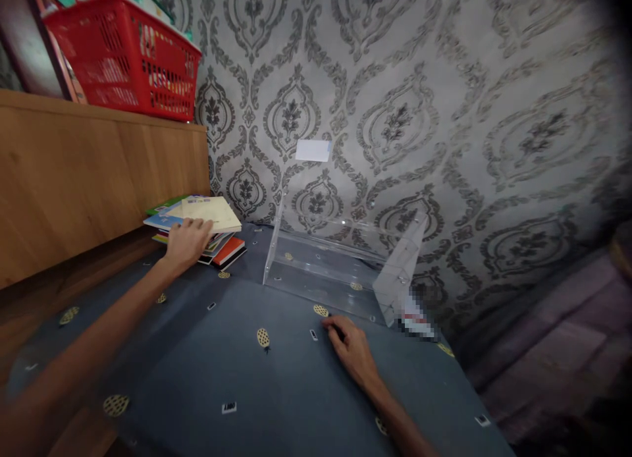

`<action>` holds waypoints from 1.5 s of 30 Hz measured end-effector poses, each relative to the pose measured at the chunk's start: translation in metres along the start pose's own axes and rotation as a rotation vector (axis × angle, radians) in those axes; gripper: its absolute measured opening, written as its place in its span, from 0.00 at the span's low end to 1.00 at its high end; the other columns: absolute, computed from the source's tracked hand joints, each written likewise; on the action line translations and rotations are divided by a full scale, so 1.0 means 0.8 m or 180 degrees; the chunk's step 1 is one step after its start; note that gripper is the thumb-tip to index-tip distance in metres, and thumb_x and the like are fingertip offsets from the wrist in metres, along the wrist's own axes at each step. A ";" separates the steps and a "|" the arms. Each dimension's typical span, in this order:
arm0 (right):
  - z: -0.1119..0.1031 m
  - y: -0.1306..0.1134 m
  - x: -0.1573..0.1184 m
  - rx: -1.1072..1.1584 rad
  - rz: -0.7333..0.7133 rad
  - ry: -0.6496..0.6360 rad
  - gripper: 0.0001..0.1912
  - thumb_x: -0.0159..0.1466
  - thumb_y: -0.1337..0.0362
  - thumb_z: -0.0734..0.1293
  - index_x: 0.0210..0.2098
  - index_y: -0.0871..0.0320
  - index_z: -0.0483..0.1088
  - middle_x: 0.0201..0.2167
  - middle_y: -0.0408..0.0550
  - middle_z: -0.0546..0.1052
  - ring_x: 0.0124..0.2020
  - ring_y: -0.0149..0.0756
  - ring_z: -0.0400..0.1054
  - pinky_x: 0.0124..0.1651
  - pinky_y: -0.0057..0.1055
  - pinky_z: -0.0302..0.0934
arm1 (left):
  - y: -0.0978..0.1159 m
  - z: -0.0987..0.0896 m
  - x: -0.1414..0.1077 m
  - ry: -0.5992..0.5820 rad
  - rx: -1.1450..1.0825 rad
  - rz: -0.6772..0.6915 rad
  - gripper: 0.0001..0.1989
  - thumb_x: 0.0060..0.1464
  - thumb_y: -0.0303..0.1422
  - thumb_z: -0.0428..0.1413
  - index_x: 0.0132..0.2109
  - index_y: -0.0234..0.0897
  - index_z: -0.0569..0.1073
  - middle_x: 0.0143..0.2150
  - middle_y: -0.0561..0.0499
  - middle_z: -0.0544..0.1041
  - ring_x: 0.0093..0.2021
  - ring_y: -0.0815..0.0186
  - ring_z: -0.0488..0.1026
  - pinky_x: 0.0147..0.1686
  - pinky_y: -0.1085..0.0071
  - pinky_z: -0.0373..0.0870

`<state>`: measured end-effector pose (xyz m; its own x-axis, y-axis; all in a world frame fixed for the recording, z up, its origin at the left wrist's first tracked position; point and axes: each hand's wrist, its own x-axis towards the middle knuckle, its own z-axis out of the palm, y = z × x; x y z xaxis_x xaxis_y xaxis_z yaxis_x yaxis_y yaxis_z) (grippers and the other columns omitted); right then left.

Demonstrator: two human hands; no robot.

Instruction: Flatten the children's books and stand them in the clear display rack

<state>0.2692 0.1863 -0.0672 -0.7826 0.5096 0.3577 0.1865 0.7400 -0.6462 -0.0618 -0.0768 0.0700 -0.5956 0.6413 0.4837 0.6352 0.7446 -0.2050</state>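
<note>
My left hand (188, 243) reaches to a stack of books at the left, its fingers bent over the near edge of the cream-covered book (220, 213) on top. The thumb is hidden. Under it lie a light blue book (160, 221) and several others, among them one with an orange cover (230, 251). My right hand (349, 345) rests loosely curled on the blue patterned sheet (276, 384), with nothing visible in it. Just beyond that hand stands a clear acrylic rack (320, 289) with upright side panels, close to the wall.
A red plastic basket (123, 55) full of things sits on a wooden cabinet (99, 161) at the left. Patterned wallpaper (444, 114) covers the wall behind. A small white label (313, 150) shows above the rack. Beside the rack's right panel lies a blurred-out item (419, 317).
</note>
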 end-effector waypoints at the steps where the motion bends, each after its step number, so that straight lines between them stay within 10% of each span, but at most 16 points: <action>1: 0.000 0.000 0.000 -0.0006 -0.0002 0.0005 0.18 0.63 0.56 0.59 0.34 0.56 0.78 0.35 0.52 0.82 0.38 0.46 0.75 0.45 0.41 0.68 | 0.003 -0.001 -0.004 0.0068 0.0005 0.0080 0.21 0.69 0.36 0.43 0.60 0.38 0.73 0.57 0.35 0.77 0.58 0.42 0.69 0.53 0.47 0.66; 15: 0.000 -0.001 -0.001 -0.0014 -0.0052 0.0021 0.16 0.62 0.58 0.58 0.34 0.55 0.77 0.35 0.51 0.82 0.39 0.45 0.75 0.47 0.41 0.67 | 0.007 0.033 -0.014 0.0234 0.0005 0.0153 0.28 0.64 0.24 0.41 0.68 0.29 0.66 0.70 0.28 0.65 0.72 0.38 0.57 0.64 0.41 0.57; 28: -0.002 -0.003 -0.001 -0.0057 -0.0155 -0.0058 0.16 0.63 0.61 0.58 0.34 0.55 0.78 0.35 0.52 0.82 0.40 0.45 0.75 0.47 0.40 0.67 | -0.005 0.083 -0.036 0.0007 0.0019 0.1091 0.29 0.61 0.20 0.47 0.64 0.47 0.72 0.71 0.44 0.68 0.73 0.49 0.59 0.71 0.32 0.33; 45: 0.002 0.001 -0.002 -0.0112 -0.0172 -0.0097 0.14 0.64 0.65 0.59 0.36 0.55 0.78 0.35 0.50 0.82 0.40 0.43 0.74 0.46 0.37 0.65 | 0.049 0.030 -0.122 -0.0674 0.0291 0.1468 0.27 0.54 0.23 0.53 0.61 0.37 0.75 0.56 0.32 0.78 0.62 0.42 0.70 0.66 0.38 0.53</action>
<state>0.2696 0.1856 -0.0696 -0.8097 0.4553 0.3704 0.1640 0.7814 -0.6021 0.0094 -0.1053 -0.0057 -0.3562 0.9232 0.1445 0.8153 0.3826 -0.4346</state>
